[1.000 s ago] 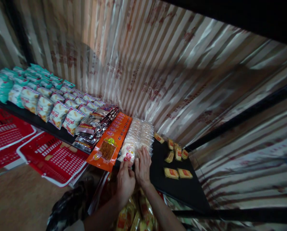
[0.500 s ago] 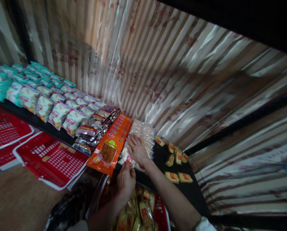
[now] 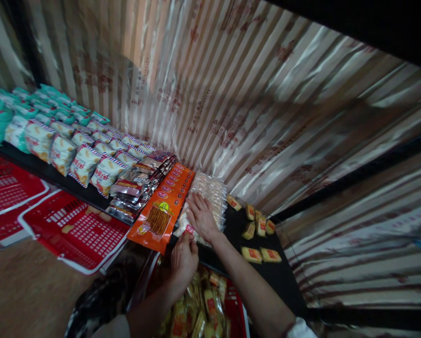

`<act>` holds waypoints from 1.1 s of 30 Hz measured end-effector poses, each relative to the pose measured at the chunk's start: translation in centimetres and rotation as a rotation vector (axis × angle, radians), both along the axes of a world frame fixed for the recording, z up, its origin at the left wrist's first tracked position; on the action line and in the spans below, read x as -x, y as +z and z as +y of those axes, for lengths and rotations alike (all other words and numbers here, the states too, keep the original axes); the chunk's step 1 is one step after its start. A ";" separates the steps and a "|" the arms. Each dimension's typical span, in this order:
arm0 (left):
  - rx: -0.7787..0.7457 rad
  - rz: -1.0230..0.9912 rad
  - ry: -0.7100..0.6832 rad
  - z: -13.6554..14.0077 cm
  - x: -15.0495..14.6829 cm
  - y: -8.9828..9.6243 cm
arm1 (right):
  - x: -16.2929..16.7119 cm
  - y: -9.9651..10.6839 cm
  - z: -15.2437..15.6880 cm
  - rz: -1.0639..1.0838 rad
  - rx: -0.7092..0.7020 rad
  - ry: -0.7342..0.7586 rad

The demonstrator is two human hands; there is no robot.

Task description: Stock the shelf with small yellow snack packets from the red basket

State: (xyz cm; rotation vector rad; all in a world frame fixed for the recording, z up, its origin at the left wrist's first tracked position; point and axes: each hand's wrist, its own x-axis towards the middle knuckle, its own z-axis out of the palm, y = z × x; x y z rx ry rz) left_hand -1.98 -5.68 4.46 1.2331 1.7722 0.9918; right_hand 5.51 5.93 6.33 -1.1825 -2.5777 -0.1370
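Note:
Pale, clear-wrapped snack packs [image 3: 215, 197] lie in rows on the black shelf, to the right of a flat orange snack bag [image 3: 157, 218]. My right hand [image 3: 201, 218] rests on top of these packs with its fingers stretched out. At their front edge, my left hand [image 3: 184, 253] has its fingers closed on the near end of a white snack pack [image 3: 188, 229] with a red label. The fingertips of both hands are close together. Part of the packs is hidden under my right hand and forearm.
Silver packets [image 3: 128, 188] and white chip bags [image 3: 85, 162] stand left, with teal bags [image 3: 20, 110] beyond. Small yellow packs [image 3: 252, 255] lie right. Below are a red basket [image 3: 87, 230] and another holding yellow packs [image 3: 212, 307]. A striped sheet [image 3: 182, 84] hangs behind.
The view has shifted slightly. Both hands stay at the pale packs, with almost no movement; the goods on the shelf look the same.

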 end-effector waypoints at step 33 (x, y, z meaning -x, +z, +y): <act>-0.593 0.712 0.028 3.1 -3.2 -1.8 | -9.1 -6.6 -0.2 1.198 0.465 -0.488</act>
